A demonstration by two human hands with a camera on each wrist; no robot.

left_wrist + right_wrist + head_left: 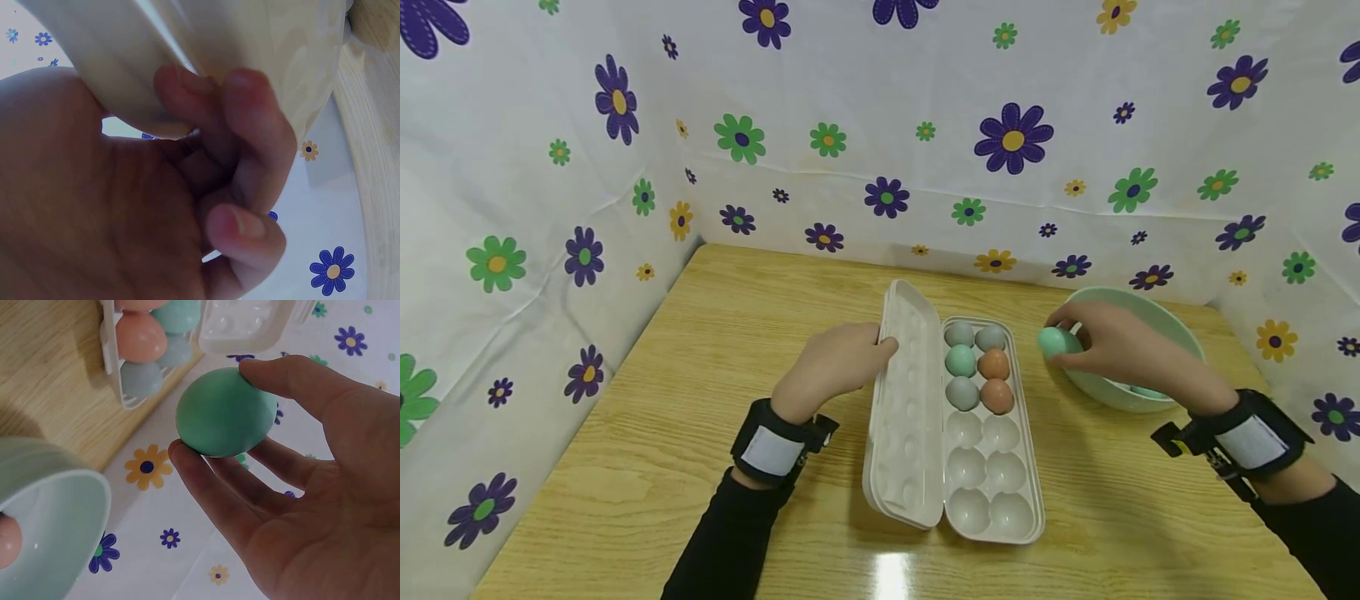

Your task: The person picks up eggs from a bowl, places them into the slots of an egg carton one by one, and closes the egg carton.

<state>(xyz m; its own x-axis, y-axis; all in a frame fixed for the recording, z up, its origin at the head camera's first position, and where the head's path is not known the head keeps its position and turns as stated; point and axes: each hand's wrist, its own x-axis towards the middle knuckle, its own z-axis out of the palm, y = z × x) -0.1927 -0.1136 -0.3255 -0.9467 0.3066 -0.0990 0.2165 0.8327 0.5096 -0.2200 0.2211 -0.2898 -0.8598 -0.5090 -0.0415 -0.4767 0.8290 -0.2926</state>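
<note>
Egg carton [987, 471] holds six eggs [996, 396]; green bowl [1150, 312] holds more.

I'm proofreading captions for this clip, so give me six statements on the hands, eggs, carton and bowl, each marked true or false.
1. The right hand holds a green egg. True.
2. The left hand lies idle. False: it grips the lid of the carton.
3. Six eggs sit in the carton. True.
4. The carton is shut. False: its lid stands open.
5. The empty cups are all at the carton's nearer end. True.
6. The bowl holds no eggs. False: an orange egg shows in it.
</note>
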